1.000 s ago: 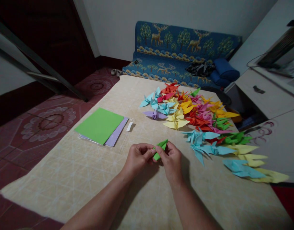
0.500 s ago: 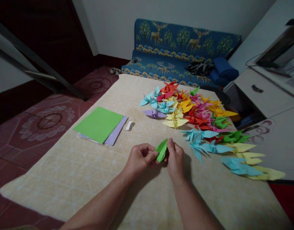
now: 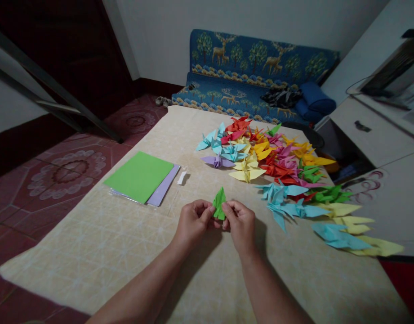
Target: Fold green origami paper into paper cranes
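Observation:
A small piece of folded green origami paper [image 3: 219, 204] is held up above the table, its pointed end toward the far side. My left hand [image 3: 195, 221] pinches its left edge between thumb and fingers. On the opposite edge, my right hand [image 3: 239, 221] grips it the same way, thumb on the near face. The fingers behind the paper are partly hidden. To the right lie many folded paper cranes, among them light blue ones [image 3: 299, 208] and a purple one [image 3: 217, 160].
A green sheet stack [image 3: 139, 176] with purple paper [image 3: 164, 185] under it lies at left, beside a small white scrap [image 3: 181, 178]. The cloth-covered table [image 3: 92, 252] carries everything. Beyond are a blue patterned sofa [image 3: 233, 81] and, at right, a white cabinet [image 3: 389, 198].
The green folded paper has turned from a slant to point straight away from me and moved slightly left. My right hand has shifted from its tip down to its right edge.

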`<state>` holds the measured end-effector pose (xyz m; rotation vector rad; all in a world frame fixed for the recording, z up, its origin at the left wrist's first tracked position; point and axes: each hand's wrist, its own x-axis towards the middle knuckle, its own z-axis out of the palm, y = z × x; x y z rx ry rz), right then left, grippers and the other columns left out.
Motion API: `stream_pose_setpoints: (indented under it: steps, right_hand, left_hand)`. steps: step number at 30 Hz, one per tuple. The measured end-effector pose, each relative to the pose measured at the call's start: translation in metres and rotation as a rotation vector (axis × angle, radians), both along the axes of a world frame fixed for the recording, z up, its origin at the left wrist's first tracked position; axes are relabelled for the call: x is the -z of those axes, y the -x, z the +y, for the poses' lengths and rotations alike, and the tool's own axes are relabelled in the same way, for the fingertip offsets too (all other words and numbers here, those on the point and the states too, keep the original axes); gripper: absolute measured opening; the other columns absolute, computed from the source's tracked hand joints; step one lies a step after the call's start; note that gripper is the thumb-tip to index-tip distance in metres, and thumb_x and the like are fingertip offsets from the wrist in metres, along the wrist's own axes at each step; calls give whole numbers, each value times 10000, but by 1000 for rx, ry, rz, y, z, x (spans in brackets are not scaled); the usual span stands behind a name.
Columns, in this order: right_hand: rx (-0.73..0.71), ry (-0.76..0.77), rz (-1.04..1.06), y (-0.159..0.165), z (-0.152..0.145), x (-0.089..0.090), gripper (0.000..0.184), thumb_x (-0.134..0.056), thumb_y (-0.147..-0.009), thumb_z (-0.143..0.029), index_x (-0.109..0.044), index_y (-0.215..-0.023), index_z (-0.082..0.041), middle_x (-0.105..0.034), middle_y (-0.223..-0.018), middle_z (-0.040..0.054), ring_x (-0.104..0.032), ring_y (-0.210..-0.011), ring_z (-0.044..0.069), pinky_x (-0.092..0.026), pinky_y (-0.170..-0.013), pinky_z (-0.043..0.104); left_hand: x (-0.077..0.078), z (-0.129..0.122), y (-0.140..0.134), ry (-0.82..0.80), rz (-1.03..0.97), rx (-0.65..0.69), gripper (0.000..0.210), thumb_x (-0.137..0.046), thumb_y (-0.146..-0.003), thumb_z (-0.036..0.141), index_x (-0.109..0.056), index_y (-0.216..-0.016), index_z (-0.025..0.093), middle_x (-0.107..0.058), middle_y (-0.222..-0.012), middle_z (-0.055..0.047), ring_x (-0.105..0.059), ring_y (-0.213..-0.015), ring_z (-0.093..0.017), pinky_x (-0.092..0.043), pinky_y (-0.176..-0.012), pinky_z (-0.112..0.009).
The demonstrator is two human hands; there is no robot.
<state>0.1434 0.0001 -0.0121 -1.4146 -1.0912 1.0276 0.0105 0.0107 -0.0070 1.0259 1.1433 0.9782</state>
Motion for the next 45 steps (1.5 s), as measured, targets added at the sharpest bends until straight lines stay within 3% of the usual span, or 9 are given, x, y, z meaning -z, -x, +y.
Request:
stream_pose_setpoints:
  steps: [2,6,8,13,19,25,33,39,45]
  right_hand:
    - [-36,-19,-160,-7,2,3,298,-577,-836,-396,-584,-623,-189,-442,-400,-64,-421,-368,93,-320,-395,193]
    - [-49,-56,-485,-15,4,10,185,-617,-801,-293,-611,-632,-218,-585,-533,-22,-522,-488,126,-339,-462,211]
    - [-19,-55,-559,-17,4,12,58,-670,-756,-265,-637,-718,-237,-613,-586,-21,-545,-525,139,-361,-487,218]
    - [-10,-103,-660,-17,3,12,120,-721,-704,-247,-652,-803,-253,-633,-744,-6,-568,-631,153,-418,-549,232]
    - [-30,-93,-608,-14,9,6,135,-684,-745,-240,-701,-878,-253,-659,-834,8,-595,-658,143,-444,-564,234]
    - [-23,-108,-467,-13,15,13,79,-664,-759,-239,-674,-837,-244,-671,-875,11,-606,-638,138,-462,-546,229]
    - [21,-42,-522,-10,12,15,85,-700,-717,-258,-638,-775,-257,-671,-701,-7,-605,-591,154,-426,-496,219]
    - [31,-82,-423,-10,11,19,27,-660,-747,-270,-633,-743,-267,-637,-633,-13,-566,-531,150,-386,-457,218]
    - [-25,-70,-431,-11,9,14,64,-621,-769,-247,-579,-720,-254,-615,-656,-18,-547,-540,137,-370,-463,209]
  left_hand:
    - [3,0,3,-114,200,50,236,-624,-811,363,-635,-734,140,-669,-577,-35,-608,-484,-144,-416,-476,-226]
    - [5,1,9,-282,576,89,133,-660,-767,282,-683,-724,159,-640,-553,-16,-544,-492,-128,-346,-498,-226]
    - [4,1,10,-316,670,101,106,-674,-757,272,-687,-748,167,-654,-598,-20,-545,-521,-131,-342,-519,-230]
    - [-2,0,10,-400,824,114,178,-717,-746,297,-677,-875,181,-666,-743,-29,-560,-617,-145,-352,-571,-240]
    - [-6,0,10,-419,869,155,267,-736,-744,289,-664,-989,211,-651,-800,-12,-565,-673,-154,-341,-591,-245]
    - [-3,0,10,-347,845,136,398,-742,-740,303,-597,-1105,234,-674,-812,7,-598,-659,-157,-329,-580,-242]
    - [-3,-1,9,-335,852,119,385,-749,-727,300,-590,-1074,249,-681,-779,16,-624,-680,-178,-324,-573,-244]
    - [-2,0,8,-330,841,125,434,-755,-722,309,-576,-1112,244,-684,-780,18,-623,-675,-175,-326,-572,-245]
    - [-2,0,9,-335,836,126,443,-757,-720,313,-590,-1123,234,-687,-774,11,-615,-670,-171,-329,-574,-245]
